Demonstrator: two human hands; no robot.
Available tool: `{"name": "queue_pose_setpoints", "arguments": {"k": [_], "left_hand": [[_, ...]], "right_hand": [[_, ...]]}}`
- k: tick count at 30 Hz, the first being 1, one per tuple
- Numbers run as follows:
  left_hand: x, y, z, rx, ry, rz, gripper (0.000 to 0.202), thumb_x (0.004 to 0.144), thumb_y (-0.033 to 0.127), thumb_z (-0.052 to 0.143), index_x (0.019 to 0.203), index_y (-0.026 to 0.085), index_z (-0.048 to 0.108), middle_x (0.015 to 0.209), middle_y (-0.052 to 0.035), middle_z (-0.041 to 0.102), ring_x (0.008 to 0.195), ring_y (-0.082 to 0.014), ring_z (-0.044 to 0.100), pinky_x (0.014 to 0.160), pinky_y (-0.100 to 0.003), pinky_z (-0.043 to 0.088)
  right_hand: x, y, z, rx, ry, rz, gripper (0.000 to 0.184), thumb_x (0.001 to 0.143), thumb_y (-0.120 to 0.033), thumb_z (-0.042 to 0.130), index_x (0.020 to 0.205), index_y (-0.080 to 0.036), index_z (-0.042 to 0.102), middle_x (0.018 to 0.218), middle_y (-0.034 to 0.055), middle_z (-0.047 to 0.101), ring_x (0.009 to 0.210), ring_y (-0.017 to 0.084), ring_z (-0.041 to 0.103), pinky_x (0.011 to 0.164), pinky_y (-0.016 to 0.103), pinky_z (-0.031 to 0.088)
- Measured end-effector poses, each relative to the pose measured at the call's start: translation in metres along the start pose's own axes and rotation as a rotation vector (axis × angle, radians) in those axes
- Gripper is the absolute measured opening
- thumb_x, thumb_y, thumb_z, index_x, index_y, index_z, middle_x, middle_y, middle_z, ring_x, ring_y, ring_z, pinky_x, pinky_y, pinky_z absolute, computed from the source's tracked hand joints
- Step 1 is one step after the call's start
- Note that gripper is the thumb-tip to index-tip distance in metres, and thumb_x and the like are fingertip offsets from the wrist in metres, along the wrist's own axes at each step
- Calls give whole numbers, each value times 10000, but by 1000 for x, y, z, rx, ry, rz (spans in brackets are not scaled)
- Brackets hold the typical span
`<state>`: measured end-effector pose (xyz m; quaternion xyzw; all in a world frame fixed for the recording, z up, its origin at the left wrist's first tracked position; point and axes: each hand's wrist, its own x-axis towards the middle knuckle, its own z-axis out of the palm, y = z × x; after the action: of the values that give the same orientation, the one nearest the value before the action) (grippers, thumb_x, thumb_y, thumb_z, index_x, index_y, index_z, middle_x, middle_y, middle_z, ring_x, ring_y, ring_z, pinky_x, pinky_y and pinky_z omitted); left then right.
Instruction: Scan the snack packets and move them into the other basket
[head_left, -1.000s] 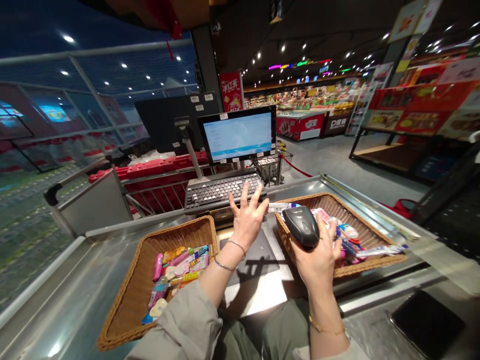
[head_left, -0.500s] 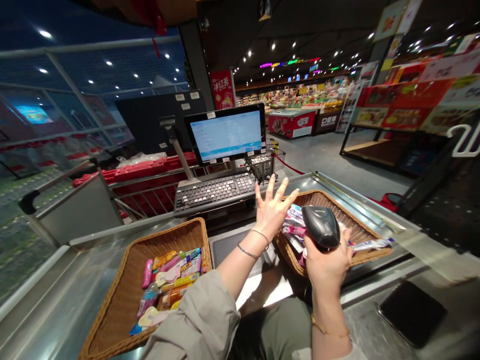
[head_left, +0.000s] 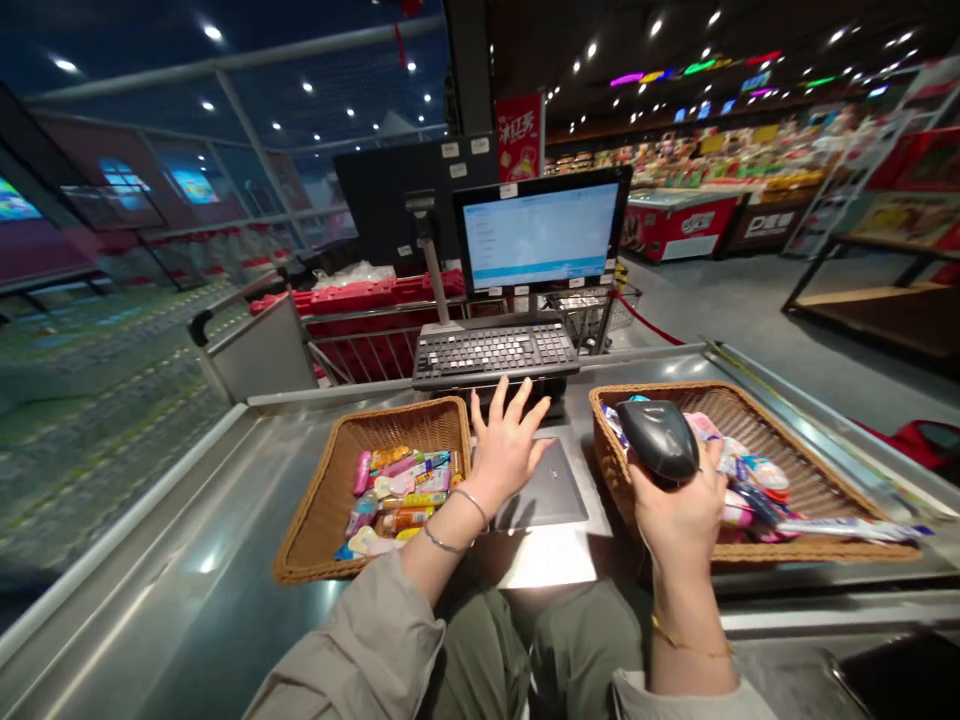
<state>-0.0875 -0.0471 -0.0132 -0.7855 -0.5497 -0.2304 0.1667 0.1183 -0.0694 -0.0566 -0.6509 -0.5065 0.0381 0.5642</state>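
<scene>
My right hand [head_left: 681, 512] is wrapped round a black handheld barcode scanner [head_left: 660, 440], held over the near left part of the right wicker basket [head_left: 780, 415]. In that basket lie mixed small packaged goods [head_left: 757, 470], and a long white and purple packet [head_left: 855, 528] lies across its front rim. With fingers spread and nothing in it, my left hand [head_left: 506, 450] hovers above a grey flat panel [head_left: 551, 485] between the baskets. Close to its left is the other wicker basket [head_left: 311, 510], holding colourful small packets and bottles [head_left: 409, 495].
Behind my hands stand a keyboard [head_left: 495, 350] and a lit monitor [head_left: 540, 238] on the metal counter [head_left: 202, 530]. A red chest freezer [head_left: 671, 225] and shop shelves are farther back. A dark object [head_left: 904, 665] lies at the lower right.
The view has turned left. My left hand has moved left, away from the right basket, to above the grey panel. My right hand still holds the scanner over the right basket.
</scene>
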Motion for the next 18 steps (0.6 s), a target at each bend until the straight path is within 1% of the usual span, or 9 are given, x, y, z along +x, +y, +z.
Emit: {"name": "queue_pose_setpoints", "arguments": {"k": [3, 5, 7, 10, 14, 18], "left_hand": [[-29, -34, -8, 36, -12, -94, 538, 923, 442, 600, 1427, 265, 532, 1594, -112, 393, 1526, -363, 206, 1185, -711, 120], [-46, -57, -14, 59, -34, -156, 533, 923, 422, 606, 1425, 259, 534, 1584, -125, 407, 1515, -365, 240, 1177, -712, 140], [-60, -81, -19, 82, -60, -223, 535, 924, 413, 609, 1430, 262, 528, 1582, -131, 409, 1512, -368, 245, 1169, -724, 139], [-78, -112, -25, 119, -140, -287, 550, 919, 416, 619, 1438, 264, 518, 1594, -115, 391, 1518, -371, 221, 1167, -736, 131], [-97, -143, -24, 163, -236, -293, 552, 910, 420, 634, 1428, 262, 527, 1594, -97, 396, 1521, -364, 215, 1178, -732, 116], [-113, -166, -14, 187, -315, -289, 554, 884, 412, 667, 1406, 268, 551, 1586, -104, 409, 1511, -379, 233, 1165, -751, 123]], "right_hand": [[-3, -13, 13, 18, -131, -63, 685, 807, -478, 630, 1395, -141, 533, 1466, 193, 512, 1481, 429, 267, 1145, 640, 253], [-6, -21, 23, 20, -226, -114, 666, 824, -484, 595, 1394, -146, 529, 1451, 177, 540, 1494, 409, 255, 1153, 630, 244], [-10, -28, 34, 26, -321, -160, 641, 829, -471, 578, 1394, -173, 523, 1466, 157, 536, 1500, 396, 258, 1169, 651, 200], [-18, -36, 51, 11, -430, -228, 525, 823, -440, 570, 1299, -220, 584, 1467, 131, 542, 1506, 379, 257, 1170, 687, 162], [-29, -41, 71, -7, -528, -303, 354, 816, -385, 574, 1131, -243, 653, 1478, 111, 537, 1509, 381, 255, 1151, 726, 159], [-39, -39, 84, -19, -583, -332, 320, 806, -365, 584, 1087, -236, 666, 1484, 107, 533, 1516, 393, 228, 1132, 758, 157]]}}
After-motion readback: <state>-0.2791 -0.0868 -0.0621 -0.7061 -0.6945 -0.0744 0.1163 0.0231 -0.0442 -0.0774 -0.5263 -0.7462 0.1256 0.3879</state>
